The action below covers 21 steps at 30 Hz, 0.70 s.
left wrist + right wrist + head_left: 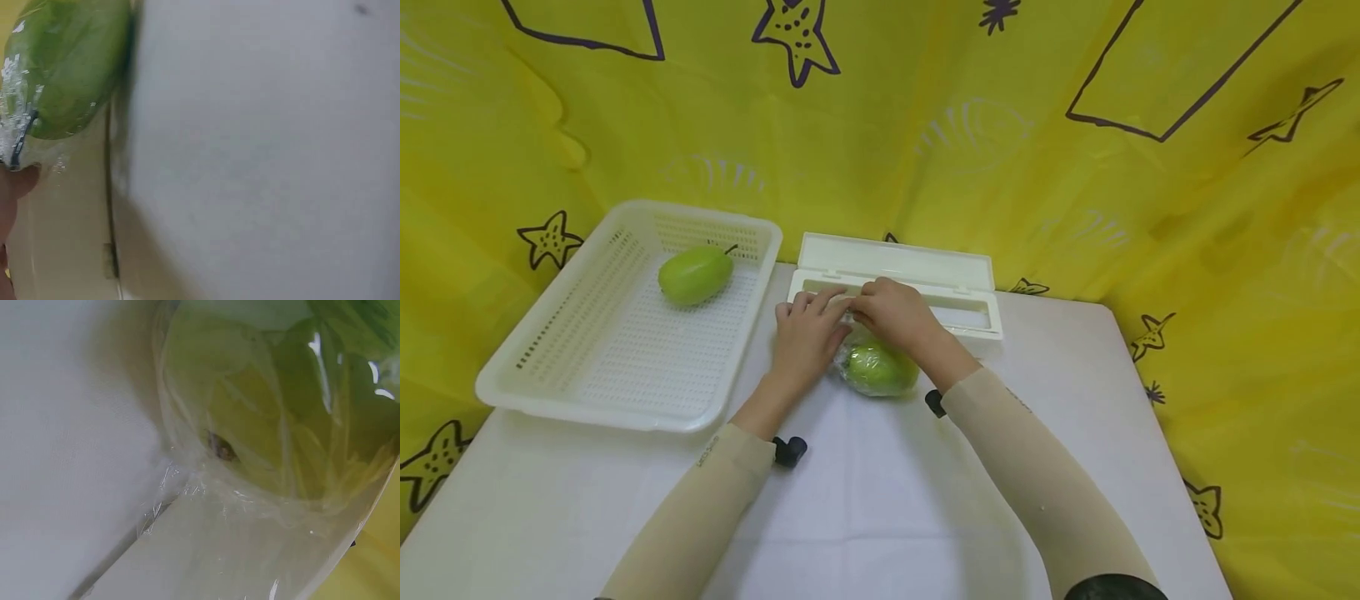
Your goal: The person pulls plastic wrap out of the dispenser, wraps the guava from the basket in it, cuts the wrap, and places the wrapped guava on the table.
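A green oval fruit [880, 371], wrapped in clear cling film [281, 406], rests against the front of a white lidded dispenser box [985, 340] on the table. Over the front of that box my left hand [805, 342] lies with its fingers spread. Its thumb [24, 181] touches the film beside the fruit's dark stem [24, 140]. My right hand [898, 312], fingers curled, pinches the film at the box, close to the left fingertips. What lies beneath the right palm is hidden. Through the film, a brown spot [222, 447] shows on the fruit's end.
Left of the hands stands a white perforated basket [632, 367] with a second green fruit [696, 275] inside. The box's lid [902, 258] stands raised at the back, before a yellow patterned curtain [880, 150]. White cloth [865, 517] covers the table.
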Each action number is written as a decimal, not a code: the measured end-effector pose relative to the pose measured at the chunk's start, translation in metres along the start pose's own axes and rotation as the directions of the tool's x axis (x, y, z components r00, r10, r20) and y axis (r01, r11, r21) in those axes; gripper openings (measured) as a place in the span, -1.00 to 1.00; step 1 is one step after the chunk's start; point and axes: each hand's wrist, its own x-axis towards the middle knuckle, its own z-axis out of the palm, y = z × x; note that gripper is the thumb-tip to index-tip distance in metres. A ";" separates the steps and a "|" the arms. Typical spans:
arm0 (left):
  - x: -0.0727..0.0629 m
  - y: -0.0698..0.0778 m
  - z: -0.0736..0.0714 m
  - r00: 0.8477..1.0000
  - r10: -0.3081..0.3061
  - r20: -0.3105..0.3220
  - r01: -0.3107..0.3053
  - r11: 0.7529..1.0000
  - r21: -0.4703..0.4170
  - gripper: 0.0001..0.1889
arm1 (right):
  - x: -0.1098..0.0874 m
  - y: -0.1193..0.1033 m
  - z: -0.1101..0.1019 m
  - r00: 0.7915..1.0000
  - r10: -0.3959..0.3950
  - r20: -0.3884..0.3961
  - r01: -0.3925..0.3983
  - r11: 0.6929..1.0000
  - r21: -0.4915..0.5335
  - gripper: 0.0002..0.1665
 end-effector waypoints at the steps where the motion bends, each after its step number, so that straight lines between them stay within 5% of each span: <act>1: 0.001 0.000 0.000 1.000 0.000 0.012 0.000 1.000 -0.004 -0.59 | 0.000 -0.001 0.000 1.000 -0.001 -0.006 0.001 1.000 -0.009 -0.85; 14: 0.002 -0.004 0.004 0.999 -0.017 0.032 0.017 1.000 0.012 -0.72 | -0.004 0.000 0.006 0.998 -0.054 -0.030 0.048 0.986 -0.162 -0.83; 21: 0.001 -0.003 0.005 0.999 -0.018 0.029 0.017 0.999 0.031 -0.72 | -0.011 0.003 0.006 0.999 -0.047 -0.027 0.044 0.993 -0.114 -0.82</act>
